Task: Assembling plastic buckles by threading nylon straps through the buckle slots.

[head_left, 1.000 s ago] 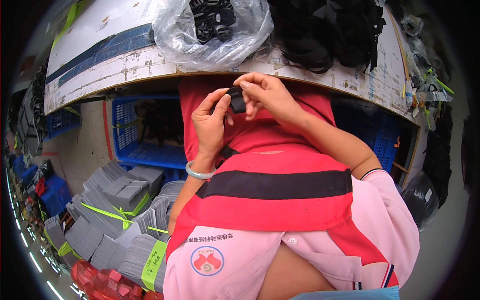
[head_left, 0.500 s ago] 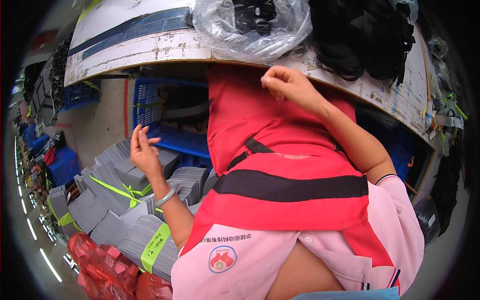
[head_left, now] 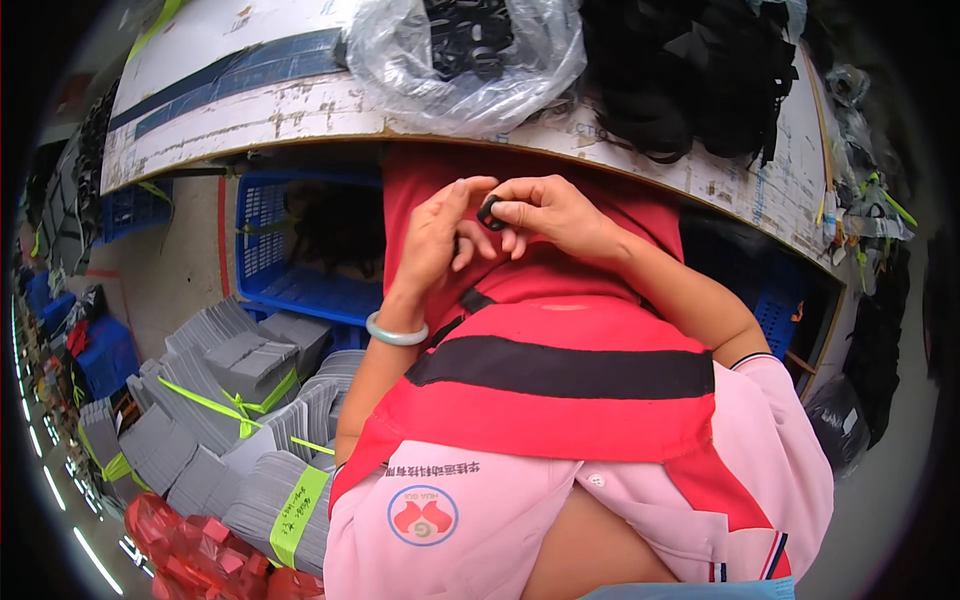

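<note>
My right hand [head_left: 548,215] pinches a small black piece [head_left: 490,211] between thumb and fingertips, above the red apron [head_left: 420,200] on my lap. The piece looks like a small plastic buckle part, mostly covered by the fingers. My left hand [head_left: 437,240], with a pale bangle [head_left: 397,330] on its wrist, is right beside it. Its fingers are bent and apart, the upper ones reaching to the right hand's fingertips; nothing shows in its grasp. Just beyond, on the table [head_left: 250,110], a clear plastic bag [head_left: 400,85] holds several black plastic buckles [head_left: 468,35].
Black straps or fabric pieces [head_left: 690,90] are heaped at the table's right. Below left stands a blue crate [head_left: 262,225] with dark items inside. Bundles of grey sheets [head_left: 200,430] tied with green bands lie nearer, beside red plastic bags [head_left: 190,550].
My left hand has swung right and up from above the grey bundles to meet my right hand. The right hand has moved slightly left and nearer; its black piece now shows.
</note>
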Available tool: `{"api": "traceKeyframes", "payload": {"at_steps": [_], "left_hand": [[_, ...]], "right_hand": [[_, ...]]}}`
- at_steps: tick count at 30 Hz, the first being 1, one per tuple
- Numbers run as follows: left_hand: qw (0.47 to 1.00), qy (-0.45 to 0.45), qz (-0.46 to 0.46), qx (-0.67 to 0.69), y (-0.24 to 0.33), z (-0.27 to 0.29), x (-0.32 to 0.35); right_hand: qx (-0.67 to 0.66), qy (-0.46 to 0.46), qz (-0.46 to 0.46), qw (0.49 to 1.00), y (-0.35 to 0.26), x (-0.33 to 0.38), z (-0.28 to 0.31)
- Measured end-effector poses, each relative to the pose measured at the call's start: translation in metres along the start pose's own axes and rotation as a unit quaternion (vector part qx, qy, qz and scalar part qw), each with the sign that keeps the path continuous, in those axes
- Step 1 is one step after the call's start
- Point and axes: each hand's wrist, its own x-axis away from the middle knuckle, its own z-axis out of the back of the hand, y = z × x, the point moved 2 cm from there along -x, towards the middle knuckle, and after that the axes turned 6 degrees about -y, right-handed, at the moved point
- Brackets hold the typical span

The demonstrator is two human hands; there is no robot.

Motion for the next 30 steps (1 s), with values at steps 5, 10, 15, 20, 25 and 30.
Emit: {"api": "traceKeyframes", "payload": {"at_steps": [5,10,15,20,25,30], "left_hand": [[0.999,-0.01,-0.023,-0.04,-0.013,0.01,0.0],[0.984,-0.017,-0.165,-0.071,-0.024,-0.024,-0.008],[0.997,-0.057,-0.042,0.026,-0.02,-0.027,-0.018],[0.989,-0.075,-0.024,0.124,-0.032,-0.013,-0.027],[0.992,0.015,0.006,0.122,-0.019,-0.018,-0.028],[0.997,0.062,-0.046,0.013,-0.024,-0.005,-0.025]], "right_hand": [[-0.166,0.006,-0.017,0.986,0.0,0.01,0.012],[-0.236,-0.011,0.003,0.972,0.012,0.005,0.008],[-0.252,0.018,0.009,0.967,0.01,0.013,0.024],[-0.28,-0.008,-0.004,0.96,0.004,0.021,0.018],[0.619,0.225,0.232,0.716,-0.033,0.045,0.043],[0.811,0.29,0.124,0.493,-0.063,0.061,0.084]]}}
